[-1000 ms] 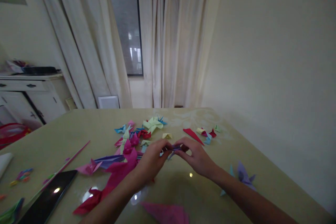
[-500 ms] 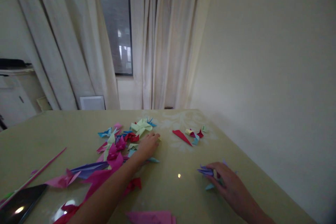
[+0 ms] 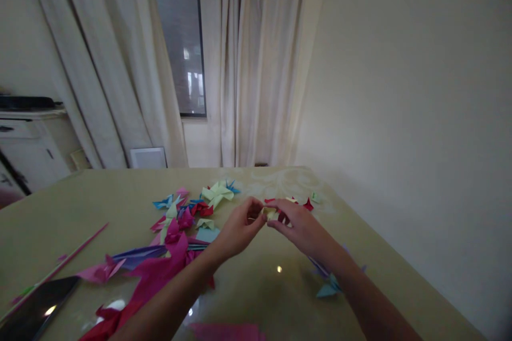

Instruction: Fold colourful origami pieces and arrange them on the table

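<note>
Over the middle of the table, both hands meet at a small pale yellow folded paper piece (image 3: 270, 213). The fingertips of my left hand (image 3: 242, 227) pinch its left side. On its right side, the thumb and fingers of my right hand (image 3: 298, 225) grip it. Beyond the hands, partly hidden, are red folded paper pieces (image 3: 308, 204). Below my right forearm lie purple and light blue folded papers (image 3: 328, 287), partly covered by the arm. Left of my left hand spreads a pile of colourful origami (image 3: 185, 218).
A pale green pinwheel-like fold (image 3: 218, 193) lies at the back of the pile. Pink paper (image 3: 226, 332) sits at the near edge. A dark phone-like slab (image 3: 40, 303) and a long thin pink stick (image 3: 76, 251) are at left. A wall borders the table's right side.
My left hand has moved right from the pile. My right hand has let go of the purple folded paper and come up to the middle, where both now hold the yellow piece.
</note>
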Demonstrator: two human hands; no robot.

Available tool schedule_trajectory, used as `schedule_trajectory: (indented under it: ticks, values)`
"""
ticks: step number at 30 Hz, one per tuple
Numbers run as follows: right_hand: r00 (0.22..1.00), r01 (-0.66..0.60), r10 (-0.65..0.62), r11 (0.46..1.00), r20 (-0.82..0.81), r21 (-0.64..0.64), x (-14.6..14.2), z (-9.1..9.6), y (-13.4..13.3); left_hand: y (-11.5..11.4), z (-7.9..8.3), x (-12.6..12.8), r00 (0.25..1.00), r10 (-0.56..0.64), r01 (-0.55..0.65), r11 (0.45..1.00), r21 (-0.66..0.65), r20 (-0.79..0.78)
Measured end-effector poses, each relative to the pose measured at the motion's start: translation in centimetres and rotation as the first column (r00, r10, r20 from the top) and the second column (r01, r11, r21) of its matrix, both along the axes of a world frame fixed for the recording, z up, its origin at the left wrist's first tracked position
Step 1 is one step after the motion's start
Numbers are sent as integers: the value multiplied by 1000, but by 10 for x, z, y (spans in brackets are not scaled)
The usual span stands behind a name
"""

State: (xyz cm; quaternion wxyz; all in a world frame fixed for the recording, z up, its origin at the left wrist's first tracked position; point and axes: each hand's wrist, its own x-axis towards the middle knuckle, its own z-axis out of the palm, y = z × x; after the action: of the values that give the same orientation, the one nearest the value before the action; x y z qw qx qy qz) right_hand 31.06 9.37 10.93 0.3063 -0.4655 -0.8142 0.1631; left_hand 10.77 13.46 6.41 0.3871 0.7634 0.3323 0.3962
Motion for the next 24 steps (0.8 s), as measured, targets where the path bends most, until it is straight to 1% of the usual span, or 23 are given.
schedule_trajectory:
  ticks: [2,4,6,8,10,11,13,15,17,19,21,24]
  values:
    - [1000,7,-7,1000,24,1,-4,9,8,4,-3,-2,999,0,0,1000,-10,32]
    - [995,40,-40,999,87,-7,1,14,13,12,-12,0,1000,7,-7,1000,-21,19]
    - [971,147,-145,989,189,2,16,17,18,21,-26,11,999,30,-31,999,-23,-41]
    - [910,305,-305,951,279,46,38,20,24,28,-40,31,988,44,-44,999,0,-147]
    - [837,438,-441,895,324,86,64,20,31,35,-54,56,959,33,-21,999,46,-283]
    - [807,485,-485,870,337,91,78,20,34,37,-60,68,936,29,-4,997,72,-351]
    - [761,547,-531,834,373,74,102,17,39,42,-69,89,880,35,24,993,118,-473]
    - [723,589,-545,808,423,35,122,11,44,45,-73,101,820,57,41,987,158,-569]
    - [699,616,-537,787,471,-17,135,3,49,46,-73,101,761,70,75,978,194,-645]
    - [690,632,-518,772,505,-72,142,-8,54,41,-69,92,704,70,131,965,226,-707]
    - [700,630,-489,766,520,-127,143,-18,60,31,-64,76,647,61,196,950,243,-760]
    - [740,599,-435,772,513,-211,141,-29,66,8,-53,48,570,41,276,931,239,-821]
